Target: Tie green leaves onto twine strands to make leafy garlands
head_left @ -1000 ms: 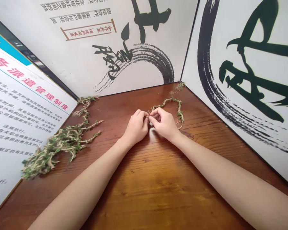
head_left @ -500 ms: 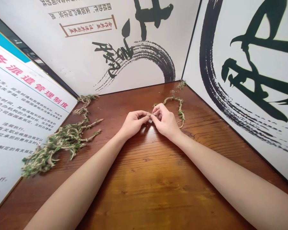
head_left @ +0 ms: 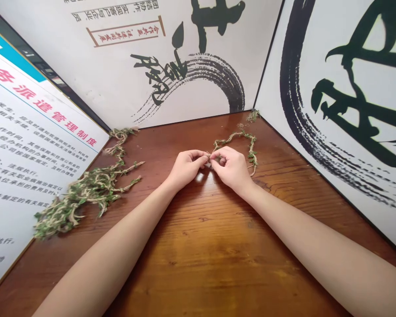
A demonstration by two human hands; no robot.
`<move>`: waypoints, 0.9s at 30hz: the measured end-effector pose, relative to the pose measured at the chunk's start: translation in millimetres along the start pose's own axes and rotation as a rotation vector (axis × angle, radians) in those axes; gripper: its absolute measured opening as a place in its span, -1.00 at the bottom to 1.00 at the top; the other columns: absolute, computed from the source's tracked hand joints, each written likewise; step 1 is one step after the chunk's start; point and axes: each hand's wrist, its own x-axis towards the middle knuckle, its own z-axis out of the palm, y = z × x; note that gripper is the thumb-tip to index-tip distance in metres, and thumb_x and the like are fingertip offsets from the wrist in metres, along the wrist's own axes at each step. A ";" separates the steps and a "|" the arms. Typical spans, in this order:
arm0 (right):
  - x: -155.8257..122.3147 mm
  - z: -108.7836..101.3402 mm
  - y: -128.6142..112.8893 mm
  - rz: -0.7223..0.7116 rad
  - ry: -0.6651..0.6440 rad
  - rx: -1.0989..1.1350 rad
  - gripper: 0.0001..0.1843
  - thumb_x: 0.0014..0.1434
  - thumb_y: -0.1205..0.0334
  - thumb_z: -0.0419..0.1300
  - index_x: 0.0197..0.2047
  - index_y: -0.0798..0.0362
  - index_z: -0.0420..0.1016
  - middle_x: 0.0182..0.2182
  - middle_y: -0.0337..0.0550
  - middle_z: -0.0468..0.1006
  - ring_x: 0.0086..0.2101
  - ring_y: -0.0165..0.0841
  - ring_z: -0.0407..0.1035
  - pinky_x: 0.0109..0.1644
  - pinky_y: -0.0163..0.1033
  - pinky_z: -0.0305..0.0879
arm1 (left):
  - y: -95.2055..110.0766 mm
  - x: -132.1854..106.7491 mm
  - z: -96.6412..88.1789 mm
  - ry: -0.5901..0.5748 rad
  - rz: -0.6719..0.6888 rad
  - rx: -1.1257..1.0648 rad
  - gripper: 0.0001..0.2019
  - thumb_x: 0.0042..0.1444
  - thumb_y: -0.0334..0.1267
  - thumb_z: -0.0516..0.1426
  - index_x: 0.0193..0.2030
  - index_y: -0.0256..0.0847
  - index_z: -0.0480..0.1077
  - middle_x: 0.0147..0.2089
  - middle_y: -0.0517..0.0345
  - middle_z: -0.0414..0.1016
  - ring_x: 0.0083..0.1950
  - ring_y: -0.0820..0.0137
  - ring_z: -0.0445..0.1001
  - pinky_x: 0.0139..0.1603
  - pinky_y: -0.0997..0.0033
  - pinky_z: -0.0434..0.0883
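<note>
- The left hand is curled, and its finger and thumb pinch a thin end of a leafy twine strand.
- The right hand pinches the same strand just beside it, so the two hands almost touch (the tiny bit between the fingers is hard to see).
- The strand lies near the far edge of the wooden worktop and bends in a loop behind the right hand.
- A big heap of leafy twine sits by the left edge, well apart from the hands.
- The step looks like small finger work on the strand, and it calls for a tight pinch so the strand does not slip.
</note>
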 end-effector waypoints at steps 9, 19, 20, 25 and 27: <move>-0.2 -0.3 -1.8 0.087 0.032 0.036 -0.88 0.17 0.40 0.27 -0.34 0.10 0.66 -0.31 -0.12 0.65 -0.27 -0.32 0.52 -0.10 -0.21 0.41 | 0.6 -3.1 2.2 0.028 0.026 -0.023 -0.76 0.02 -0.16 0.32 -0.26 -0.30 0.64 -0.29 0.07 0.61 -0.35 0.48 0.44 -0.25 0.47 0.40; 3.9 -1.3 -3.7 0.364 0.002 0.235 -0.94 0.07 0.32 0.28 -0.41 0.11 0.58 -0.35 -0.09 0.63 -0.33 -0.31 0.49 -0.16 -0.17 0.40 | -2.1 -5.5 3.7 0.001 0.129 0.053 -0.72 0.09 -0.12 0.31 -0.18 -0.30 0.63 -0.17 -0.02 0.65 -0.17 0.32 0.57 -0.07 0.34 0.48; 4.5 -1.6 -4.8 0.378 -0.001 0.229 -0.94 0.06 0.31 0.27 -0.42 0.12 0.56 -0.37 -0.10 0.61 -0.36 -0.33 0.47 -0.19 -0.19 0.38 | -2.0 -6.2 4.6 0.002 0.140 0.068 -0.72 0.10 -0.12 0.30 -0.18 -0.31 0.63 -0.15 -0.02 0.65 -0.16 0.32 0.58 -0.06 0.33 0.49; 7.6 -3.7 -10.0 0.477 -0.041 0.201 -0.92 0.00 0.29 0.24 -0.44 0.12 0.48 -0.43 -0.15 0.55 -0.42 -0.38 0.37 -0.25 -0.21 0.28 | -0.3 -11.3 11.8 0.057 0.221 0.217 -0.76 0.19 -0.17 0.23 -0.16 -0.28 0.64 -0.19 0.02 0.65 -0.21 0.34 0.57 -0.16 0.37 0.46; 7.8 -3.9 -8.9 0.492 -0.058 0.224 -0.89 -0.02 0.25 0.23 -0.44 0.12 0.47 -0.44 -0.17 0.54 -0.41 -0.38 0.36 -0.24 -0.21 0.26 | -0.2 -12.9 13.9 0.100 0.290 0.286 -0.79 0.21 -0.22 0.20 -0.17 -0.27 0.63 -0.22 0.04 0.63 -0.22 0.37 0.55 -0.19 0.39 0.43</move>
